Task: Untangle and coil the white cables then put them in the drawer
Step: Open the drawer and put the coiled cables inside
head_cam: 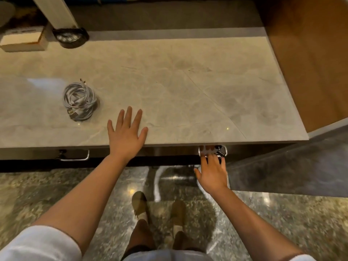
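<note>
A coiled bundle of white cables (80, 101) lies on the marble countertop (178, 87), left of centre, with plug ends sticking out at the top and bottom. My left hand (125, 135) rests flat on the counter's front edge, fingers spread, to the right of the coil and apart from it. My right hand (212, 173) reaches up under the counter edge, its fingertips at the metal drawer handle (212, 150) on the right drawer front. Whether the fingers are hooked around the handle is unclear. The drawer looks closed.
A second drawer handle (75, 156) sits under the counter at the left. At the back left stand a cardboard box (23, 41), a round black object (70, 37) and a white post (56, 12). A wooden panel (310, 63) bounds the right side. Speckled floor and my feet below.
</note>
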